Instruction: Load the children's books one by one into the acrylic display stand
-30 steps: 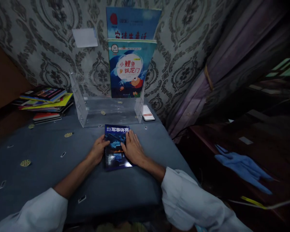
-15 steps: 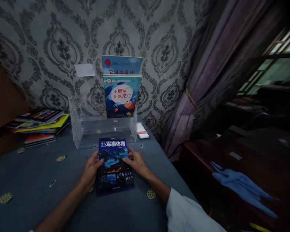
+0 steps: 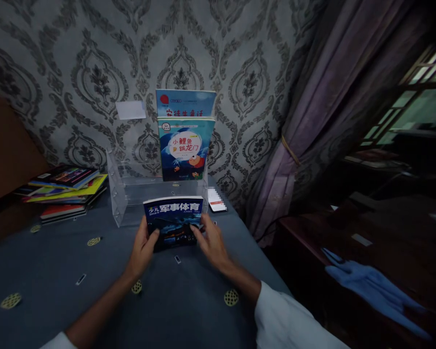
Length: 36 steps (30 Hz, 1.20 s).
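Between my two hands is a dark blue book (image 3: 176,225) with white Chinese lettering across its cover, tilted so its top edge shows. My left hand (image 3: 143,249) grips its left side, thumb on the cover. On the right side my right hand (image 3: 210,240) holds it the same way, fingers behind it. Just beyond stands a clear acrylic book rack (image 3: 138,194). A blue picture book (image 3: 187,150) with a red fish rests upright on the rack's right part, and another light blue book (image 3: 186,99) shows behind and above it.
At the left lies an untidy stack of books and magazines (image 3: 67,189). A phone-like white object (image 3: 217,199), partly blurred, lies right of the rack. Further right are a tied curtain (image 3: 276,174) and a dark red table (image 3: 312,247) with a blue cloth (image 3: 370,286).
The dark blue book has come up off the tabletop and tipped, its top edge rising and its cover looking shorter. Both hands moved with it. The view shifted slightly.
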Available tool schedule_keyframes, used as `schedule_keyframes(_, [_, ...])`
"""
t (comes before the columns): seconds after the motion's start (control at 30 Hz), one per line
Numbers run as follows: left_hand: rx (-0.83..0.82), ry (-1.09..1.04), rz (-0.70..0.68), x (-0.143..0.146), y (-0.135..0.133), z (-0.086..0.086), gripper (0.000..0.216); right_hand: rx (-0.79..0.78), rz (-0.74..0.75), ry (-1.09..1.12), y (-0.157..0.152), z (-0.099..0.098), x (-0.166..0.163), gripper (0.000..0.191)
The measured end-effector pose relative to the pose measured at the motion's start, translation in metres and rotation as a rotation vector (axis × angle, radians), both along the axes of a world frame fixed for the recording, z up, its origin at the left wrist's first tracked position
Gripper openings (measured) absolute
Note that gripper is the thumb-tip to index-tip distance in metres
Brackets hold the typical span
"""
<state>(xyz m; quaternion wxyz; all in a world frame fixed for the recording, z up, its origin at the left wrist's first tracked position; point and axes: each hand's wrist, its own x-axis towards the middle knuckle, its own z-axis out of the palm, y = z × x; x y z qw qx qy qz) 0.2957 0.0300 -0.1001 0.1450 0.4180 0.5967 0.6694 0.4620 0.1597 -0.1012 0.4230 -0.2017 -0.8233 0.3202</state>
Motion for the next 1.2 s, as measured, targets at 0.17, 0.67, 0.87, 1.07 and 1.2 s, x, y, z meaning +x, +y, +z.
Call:
schedule_keyframes(0.17, [-0.025,0.067,-0.016,0.002,-0.003,-0.008,0.061,0.064,-0.04,0.005,-0.002,-0.009,-0.001,0.016])
schedule_keyframes(0.67, [-0.177,0.596,0.155,-0.042,0.044,0.022,0.029,0.153,-0.136,-0.048,0.058,0.007,-0.028,0.021])
schedule_keyframes(0.87, [-0.071,0.78,0.248,-0.041,0.067,0.072,0.016,0.278,-0.189,0.126,0.087,0.048,-0.035,0.019])
schedule_keyframes(1.07, [0.026,0.843,0.329,-0.045,0.088,0.105,0.01,0.373,-0.197,0.264,0.101,0.083,-0.039,0.019])
schedule_keyframes(1.2, [0.015,0.861,0.343,-0.046,0.098,0.105,0.009,0.341,-0.189,0.271,0.11,0.081,-0.044,0.02])
